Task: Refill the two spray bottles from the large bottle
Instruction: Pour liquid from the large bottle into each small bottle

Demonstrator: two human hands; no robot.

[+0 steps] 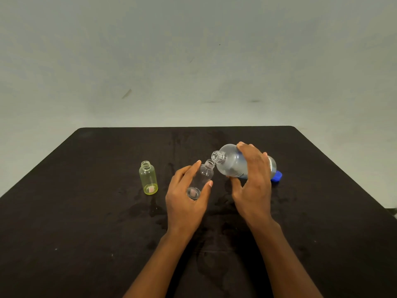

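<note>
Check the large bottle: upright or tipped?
Tipped. The large bottle slants in the right hand, its uncapped neck beside the small clear bottle's mouth.

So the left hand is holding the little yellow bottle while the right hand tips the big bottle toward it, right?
Not quite: the head view shows the left hand holding the clear little bottle while the right hand tips the big bottle toward it.

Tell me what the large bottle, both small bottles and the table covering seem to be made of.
The large bottle looks like clear glossy plastic: see-through wall, bright highlights. The clear small bottle is likely transparent plastic, with a threaded neck. The yellow small bottle is yellow-tinted and see-through, plastic or perhaps glass. The table covering seems dark matte cloth, with damp-looking patches.
</note>
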